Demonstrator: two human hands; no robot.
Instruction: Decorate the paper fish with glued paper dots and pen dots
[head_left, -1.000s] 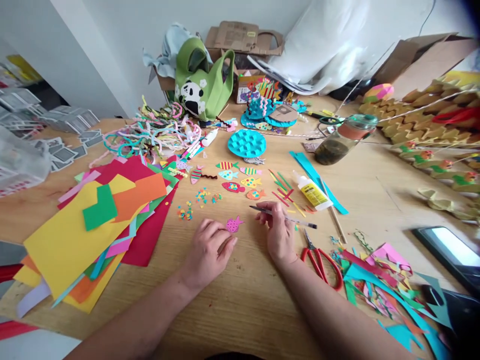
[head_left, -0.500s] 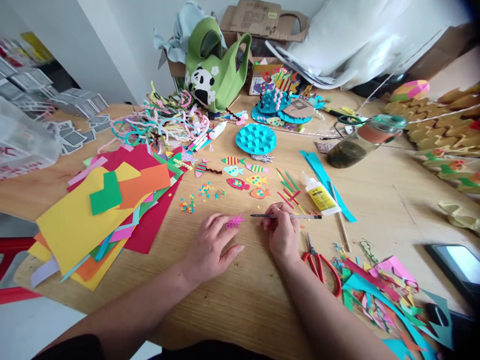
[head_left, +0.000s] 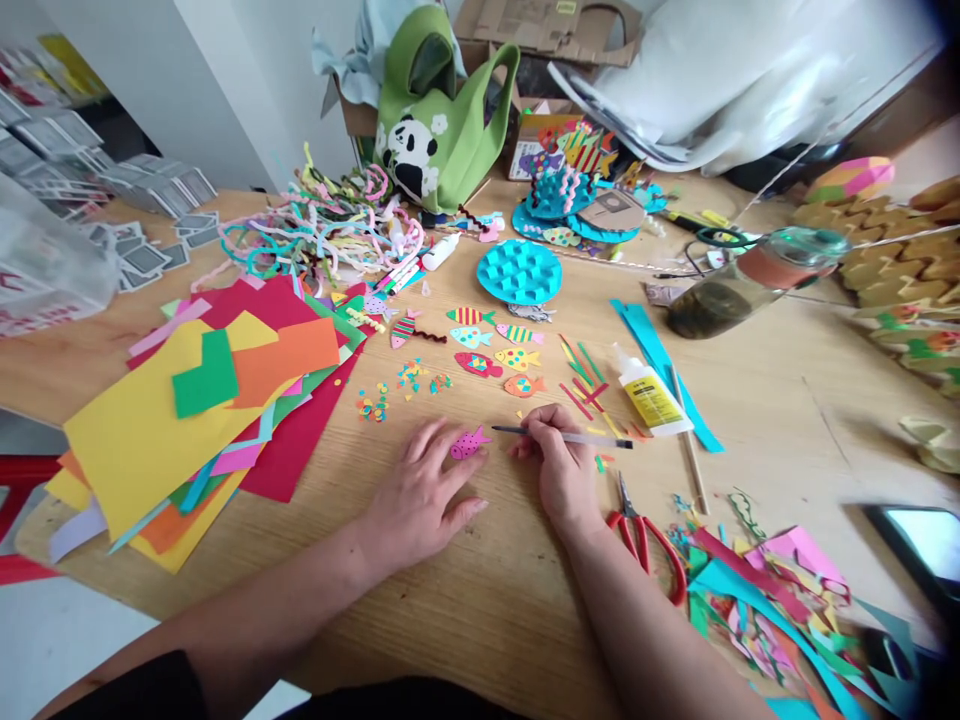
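A small pink paper fish (head_left: pixel 468 443) with dark dots lies flat on the table, its tail to the right. My left hand (head_left: pixel 420 490) rests spread beside it, the index fingertip at its lower edge. A slim pen (head_left: pixel 592 439) is pinched in my right hand (head_left: pixel 561 465), its dark tip pointing left, close to the fish's tail. Behind the hands lie several decorated paper fish, such as a yellow one (head_left: pixel 517 358) and an orange one (head_left: pixel 523 385). Little coloured paper dots (head_left: pixel 373 403) are scattered left of them.
Coloured paper sheets (head_left: pixel 127 430) are piled at the left. On the right are a glue bottle (head_left: pixel 651 395), red-handled scissors (head_left: pixel 637 535), a wooden stick (head_left: pixel 691 450) and paper scraps (head_left: pixel 795 590). A blue round piece (head_left: pixel 519 272), pipe cleaners (head_left: pixel 322 235) and a glass jar (head_left: pixel 742 285) stand farther back.
My left fingers have drawn back from over the pink fish, so more of it shows, with the index finger now along its lower edge. The pen stays in my right hand. The view has shifted slightly.
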